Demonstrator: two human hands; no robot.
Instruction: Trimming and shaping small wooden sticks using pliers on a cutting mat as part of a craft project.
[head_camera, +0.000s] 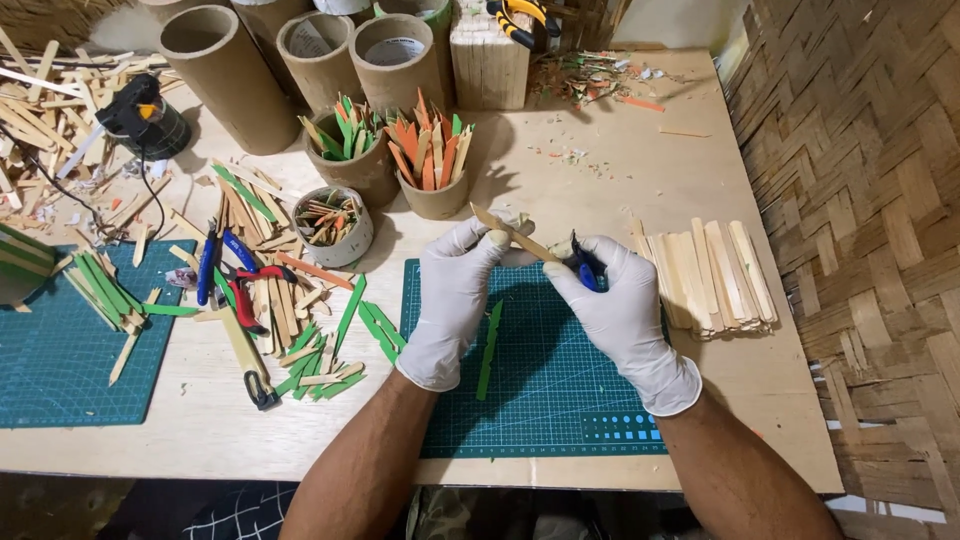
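Note:
Both my hands wear white gloves and work above a green cutting mat (545, 400). My left hand (455, 295) pinches a plain wooden stick (510, 233) that points up and to the left. My right hand (620, 310) is closed on a small blue-handled cutter (585, 268), whose tip meets the lower end of the stick. A green painted stick (489, 348) lies flat on the mat under my left wrist.
A stack of plain wooden sticks (712, 275) lies right of the mat. Cups of orange and green sticks (432, 160), cardboard tubes (222, 75), pliers (240, 290) and loose green sticks (330, 350) crowd the left. A second mat (60, 350) lies far left. A woven wall (860, 200) runs along the right.

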